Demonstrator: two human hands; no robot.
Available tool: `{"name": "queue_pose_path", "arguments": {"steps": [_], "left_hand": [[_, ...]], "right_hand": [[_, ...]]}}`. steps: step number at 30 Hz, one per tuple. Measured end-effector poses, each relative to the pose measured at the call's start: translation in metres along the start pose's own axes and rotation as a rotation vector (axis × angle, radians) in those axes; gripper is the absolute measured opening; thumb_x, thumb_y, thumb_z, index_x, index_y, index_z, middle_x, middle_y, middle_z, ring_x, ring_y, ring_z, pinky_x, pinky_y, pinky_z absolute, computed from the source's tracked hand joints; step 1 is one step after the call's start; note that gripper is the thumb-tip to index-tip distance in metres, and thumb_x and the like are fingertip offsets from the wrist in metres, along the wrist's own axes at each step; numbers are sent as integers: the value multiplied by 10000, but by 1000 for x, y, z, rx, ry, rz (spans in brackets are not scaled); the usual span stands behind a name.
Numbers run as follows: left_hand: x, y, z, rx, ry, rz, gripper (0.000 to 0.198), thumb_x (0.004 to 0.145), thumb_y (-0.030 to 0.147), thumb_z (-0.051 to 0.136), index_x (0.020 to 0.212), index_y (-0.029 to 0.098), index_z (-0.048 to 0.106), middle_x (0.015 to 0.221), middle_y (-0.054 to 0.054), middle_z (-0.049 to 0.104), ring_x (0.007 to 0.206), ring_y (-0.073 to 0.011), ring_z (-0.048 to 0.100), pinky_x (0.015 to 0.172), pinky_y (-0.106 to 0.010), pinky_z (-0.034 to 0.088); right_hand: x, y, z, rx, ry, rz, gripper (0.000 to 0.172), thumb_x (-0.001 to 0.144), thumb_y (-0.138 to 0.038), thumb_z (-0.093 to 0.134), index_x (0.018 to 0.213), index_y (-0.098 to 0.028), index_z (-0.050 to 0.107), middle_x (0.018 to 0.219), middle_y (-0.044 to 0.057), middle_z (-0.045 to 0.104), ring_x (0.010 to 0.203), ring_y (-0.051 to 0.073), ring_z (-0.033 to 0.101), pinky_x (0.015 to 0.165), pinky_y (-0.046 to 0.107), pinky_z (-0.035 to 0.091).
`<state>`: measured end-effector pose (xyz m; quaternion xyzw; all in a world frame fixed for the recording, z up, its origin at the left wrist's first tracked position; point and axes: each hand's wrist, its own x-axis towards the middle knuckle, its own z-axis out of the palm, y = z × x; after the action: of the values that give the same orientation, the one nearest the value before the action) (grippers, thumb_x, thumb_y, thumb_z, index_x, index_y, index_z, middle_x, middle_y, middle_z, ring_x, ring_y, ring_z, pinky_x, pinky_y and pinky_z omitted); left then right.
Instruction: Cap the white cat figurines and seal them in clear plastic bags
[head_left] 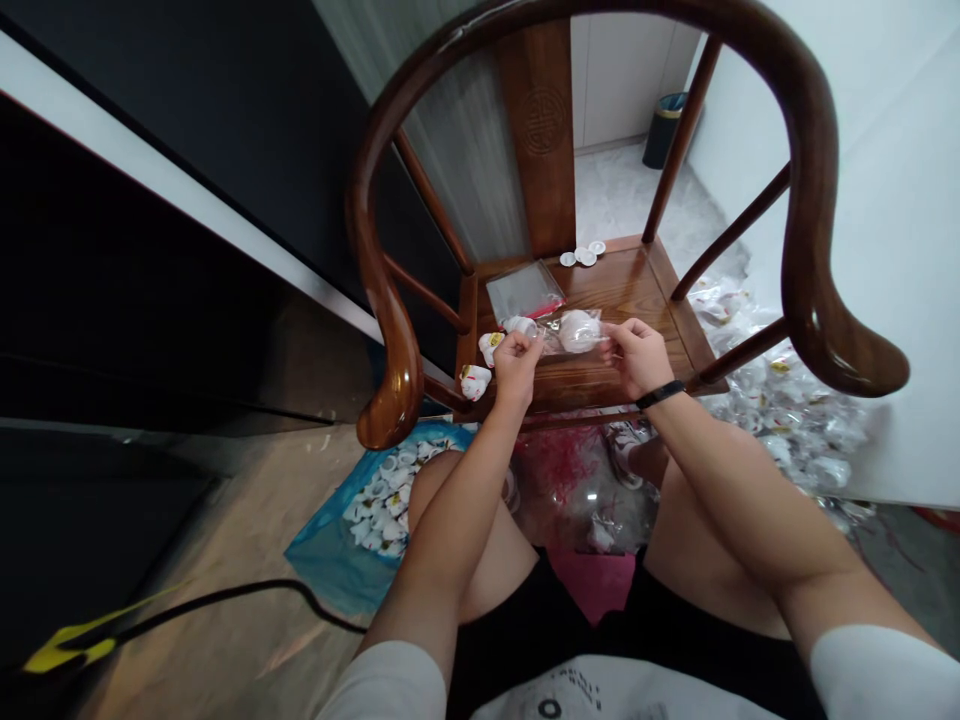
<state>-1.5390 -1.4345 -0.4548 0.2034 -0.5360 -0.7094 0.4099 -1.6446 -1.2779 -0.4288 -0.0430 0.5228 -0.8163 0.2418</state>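
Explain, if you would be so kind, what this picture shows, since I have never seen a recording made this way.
This picture comes from a camera worn on a person's head, looking forward and down, so the arms coming in from the bottom are the person's own. No machine is involved, only bare hands. The left hand and the right hand, which has a black wristband, pinch a clear plastic bag holding a white round object. They work over the seat of a wooden armchair. On that seat lie small white discs and a flat plastic packet. On the floor, a blue bag holds more white pieces, and clear bags lie heaped to the right.
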Motion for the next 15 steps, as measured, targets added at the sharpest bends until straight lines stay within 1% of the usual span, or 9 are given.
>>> {"name": "queue_pose_path", "arguments": {"steps": [4, 7, 9, 11, 13, 15], "left_hand": [[0, 6, -1, -99, -85, 30, 566, 721, 351, 946, 934, 256, 430, 714, 105, 587, 680, -89, 649, 776, -238, 531], [-3, 11, -1, -149, -144, 13, 555, 750, 365, 942, 1016, 269, 465, 712, 104, 584, 701, -99, 658, 815, -252, 539], [-5, 14, -2, -180, -176, 2, 555, 754, 372, 947, 1059, 276, 494, 715, 102, 584, 692, -95, 646, 815, -247, 542], [-7, 17, -2, -188, -182, -2, 571, 742, 386, 958, 1100, 284, 525, 731, 97, 582, 678, -87, 628, 799, -236, 543], [-9, 20, -3, -159, -162, -9, 571, 744, 413, 956, 1129, 292, 553, 748, 87, 579, 680, -86, 622, 800, -235, 553], [-11, 23, -3, -105, -126, -23, 534, 774, 430, 933, 1150, 301, 577, 753, 75, 571, 706, -96, 635, 829, -247, 574]], "right_hand": [[3, 2, 2, 102, -27, -45, 495, 569, -215, 877, 906, -259, 517, 592, -90, 648, 476, 89, 556, 434, 164, 451], [2, 3, 4, 148, -64, -59, 468, 569, -189, 833, 932, -254, 544, 594, -103, 629, 504, 79, 541, 455, 153, 437], [0, 3, 5, 168, -76, -52, 464, 571, -198, 846, 930, -250, 557, 606, -105, 621, 516, 75, 539, 461, 153, 433], [-3, 4, 6, 175, -103, -25, 468, 593, -265, 899, 915, -250, 559, 625, -102, 616, 527, 77, 546, 469, 164, 443], [-8, 4, 7, 150, -165, 36, 468, 661, -433, 930, 874, -247, 558, 623, -83, 609, 523, 85, 546, 464, 182, 447], [-11, 3, 9, 111, -238, 125, 509, 740, -627, 878, 827, -242, 556, 606, -55, 606, 506, 96, 539, 449, 201, 439]]}}
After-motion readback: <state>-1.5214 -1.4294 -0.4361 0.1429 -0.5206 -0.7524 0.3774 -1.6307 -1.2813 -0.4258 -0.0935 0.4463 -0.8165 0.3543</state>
